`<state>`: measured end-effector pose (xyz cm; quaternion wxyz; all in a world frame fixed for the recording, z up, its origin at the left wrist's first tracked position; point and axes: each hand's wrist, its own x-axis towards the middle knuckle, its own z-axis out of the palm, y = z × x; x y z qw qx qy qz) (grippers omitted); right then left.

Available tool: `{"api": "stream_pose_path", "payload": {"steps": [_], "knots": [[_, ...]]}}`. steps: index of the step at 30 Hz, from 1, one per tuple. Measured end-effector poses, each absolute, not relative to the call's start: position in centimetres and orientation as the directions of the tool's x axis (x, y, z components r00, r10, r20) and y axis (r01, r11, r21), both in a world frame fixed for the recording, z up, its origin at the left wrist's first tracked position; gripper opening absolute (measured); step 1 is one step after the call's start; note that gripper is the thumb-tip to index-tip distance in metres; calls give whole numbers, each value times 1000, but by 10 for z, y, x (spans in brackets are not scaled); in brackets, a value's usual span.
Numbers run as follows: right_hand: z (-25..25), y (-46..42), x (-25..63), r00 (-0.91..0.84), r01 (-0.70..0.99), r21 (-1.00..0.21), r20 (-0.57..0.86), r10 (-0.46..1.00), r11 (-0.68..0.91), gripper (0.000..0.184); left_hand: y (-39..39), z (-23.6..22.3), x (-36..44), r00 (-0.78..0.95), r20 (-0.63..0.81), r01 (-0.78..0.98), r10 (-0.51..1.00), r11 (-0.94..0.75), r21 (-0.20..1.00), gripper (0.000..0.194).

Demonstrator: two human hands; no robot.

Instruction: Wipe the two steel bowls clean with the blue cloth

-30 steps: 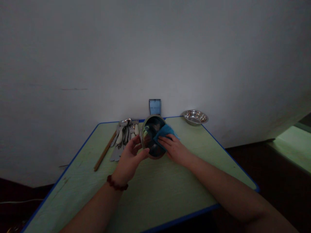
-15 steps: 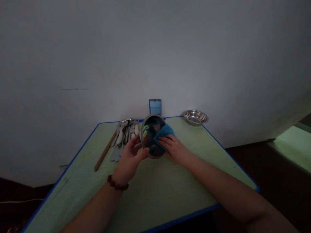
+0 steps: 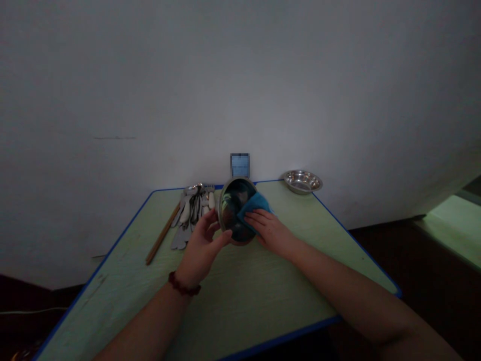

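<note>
A shiny metal bowl [image 3: 231,210] is tilted with its opening towards me, above the middle of the table. My left hand [image 3: 203,243] grips its left rim, thumb at the lower front and fingers round the outside. A dark red band circles that wrist. My right hand [image 3: 272,231] presses a blue cloth [image 3: 256,203] against the right side of the bowl's rim and inside. Its fingers lie over the cloth, and part of the cloth sticks up above them. The underside of the bowl is hidden.
A pile of cutlery [image 3: 193,205] lies at the back left, beside wooden chopsticks [image 3: 162,235]. Another metal bowl [image 3: 302,181] sits at the back right corner of the pale green table [image 3: 255,301]. A small screen [image 3: 240,165] stands against the wall.
Almost nothing differs. My left wrist has shifted very slightly to the right; the bowl, the cloth and my right hand keep nearly the same place.
</note>
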<state>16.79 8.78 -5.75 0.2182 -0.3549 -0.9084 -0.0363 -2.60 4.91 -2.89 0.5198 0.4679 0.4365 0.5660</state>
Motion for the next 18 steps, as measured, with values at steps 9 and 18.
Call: {"api": "stream_pose_path", "payload": {"steps": [9,18], "knots": [[-61,88,167,-652,654,-102,428,626,750,46,47,-32,-24,-39,132,-134,990,-136,982,63],[-60,86,166,-654,661,-76,428,623,746,45,48,-31,-23,-41,162,-124,986,-166,978,58]]}}
